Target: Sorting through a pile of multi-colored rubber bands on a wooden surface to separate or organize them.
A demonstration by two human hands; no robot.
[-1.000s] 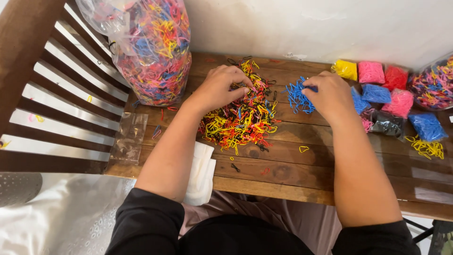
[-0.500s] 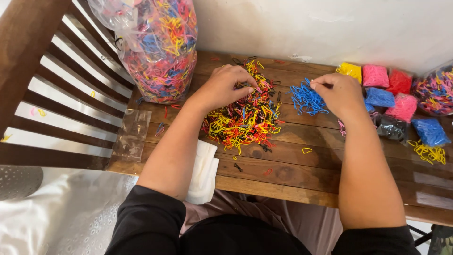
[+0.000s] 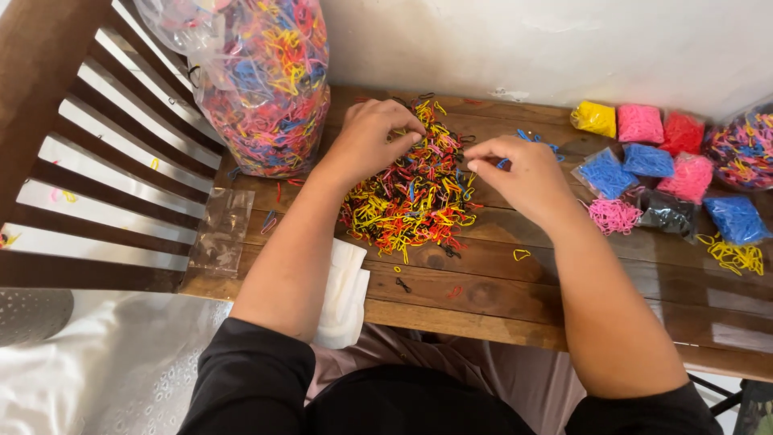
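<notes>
Left hand (image 3: 372, 138): fingers pinched into the bands (image 3: 411, 197) piled mid-tabletop (image 3: 499, 298).
Right hand (image 3: 519, 173): pinching at the pile's edge.
Risk: a careless sweep could scatter strays off the front edge.

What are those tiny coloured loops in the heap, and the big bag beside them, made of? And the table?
The heap of small loops looks like rubber or elastic: thin, bendy, matt rings in yellow, red, black and blue. The big bag seems thin clear plastic, glossy and wrinkled, its contents showing through. The table looks like dark stained wooden planks, with grain, knots and seams.
</notes>
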